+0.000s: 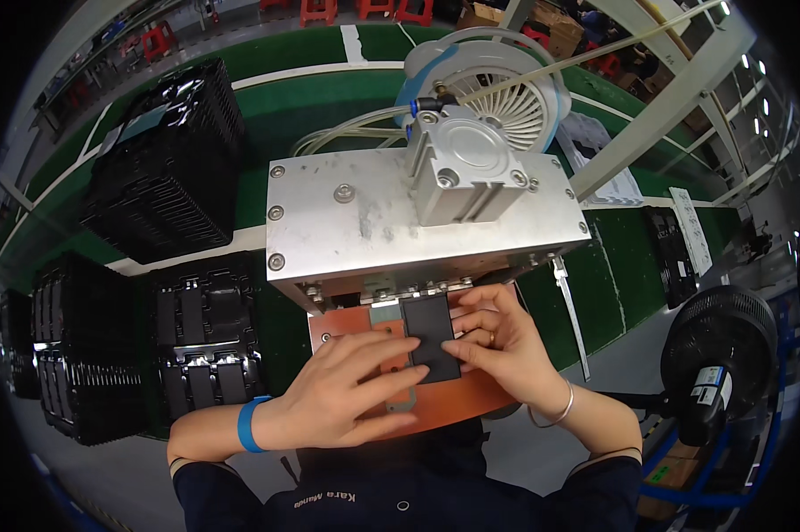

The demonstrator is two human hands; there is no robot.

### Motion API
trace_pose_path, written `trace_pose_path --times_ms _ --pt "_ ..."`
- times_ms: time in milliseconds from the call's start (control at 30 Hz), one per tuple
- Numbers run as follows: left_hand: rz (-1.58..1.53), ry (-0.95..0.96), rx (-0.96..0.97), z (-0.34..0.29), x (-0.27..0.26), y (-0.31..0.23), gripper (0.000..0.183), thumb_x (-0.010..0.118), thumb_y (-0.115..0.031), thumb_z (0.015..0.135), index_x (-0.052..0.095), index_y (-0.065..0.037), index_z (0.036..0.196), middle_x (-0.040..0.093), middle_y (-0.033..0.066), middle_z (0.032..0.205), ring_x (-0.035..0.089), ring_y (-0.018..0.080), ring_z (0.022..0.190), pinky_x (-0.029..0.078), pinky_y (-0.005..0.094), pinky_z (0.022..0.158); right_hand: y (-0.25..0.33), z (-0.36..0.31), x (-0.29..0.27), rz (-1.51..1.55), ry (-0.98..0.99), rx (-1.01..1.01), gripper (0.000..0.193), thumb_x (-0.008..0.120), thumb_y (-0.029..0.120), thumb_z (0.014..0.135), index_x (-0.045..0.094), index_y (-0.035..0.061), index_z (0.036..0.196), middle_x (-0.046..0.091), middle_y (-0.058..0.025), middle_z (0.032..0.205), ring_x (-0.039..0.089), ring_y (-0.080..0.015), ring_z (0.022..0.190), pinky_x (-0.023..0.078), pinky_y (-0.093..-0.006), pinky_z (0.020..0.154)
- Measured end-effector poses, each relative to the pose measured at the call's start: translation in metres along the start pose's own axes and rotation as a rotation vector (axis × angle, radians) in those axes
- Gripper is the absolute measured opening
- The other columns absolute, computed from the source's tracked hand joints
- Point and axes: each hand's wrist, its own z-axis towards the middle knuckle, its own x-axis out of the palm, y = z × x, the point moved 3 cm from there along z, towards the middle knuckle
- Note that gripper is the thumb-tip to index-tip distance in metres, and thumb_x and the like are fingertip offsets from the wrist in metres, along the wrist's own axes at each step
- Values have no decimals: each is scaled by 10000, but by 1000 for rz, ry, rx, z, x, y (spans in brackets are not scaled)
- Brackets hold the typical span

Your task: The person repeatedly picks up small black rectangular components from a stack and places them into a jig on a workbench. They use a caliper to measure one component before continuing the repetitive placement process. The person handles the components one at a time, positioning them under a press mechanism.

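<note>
The flat black rectangular block (433, 324) was over the orange fixture plate (457, 398), with the pneumatic press (355, 230) at 12 o'clock. Your left hand (333, 390), fingers spread wide, touched its edge from 8 o'clock; your right hand (504, 344) met it from 3 o'clock, though whether it pinched firmly could not be told. Positioning appeared in hand; the next move seemed to call for squaring the block. A black compartmented tray (218, 356) sat at 9 o'clock.

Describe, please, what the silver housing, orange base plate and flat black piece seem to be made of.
Silver housing: likely bare metal, perhaps aluminium, satin finish, from its grey sheen and bolted edges. Orange base plate: smooth, possibly plastic or laminate; its even colour leaves this open. Flat black piece: matte face without strong glare, perhaps plastic.
</note>
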Motion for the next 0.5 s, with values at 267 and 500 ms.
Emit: trace_pose_path --times_ms 267,500 --pt "-614 -84 -485 10 8 1 200 729 -159 872 675 29 912 651 55 605 632 97 510 460 217 468 -7 -39 16 56 23 -219 599 630 -106 864 395 7 1403 634 -129 1072 653 -135 911 540 -235 760" --pt "-720 -135 -597 -12 -14 -13 209 681 -174 919 657 21 846 657 44 609 637 75 518 457 202 473 -3 -44 53 -403 -39 -462 598 678 -78 831 479 -7 1390 665 -131 1043 672 -148 818 554 -258 694"
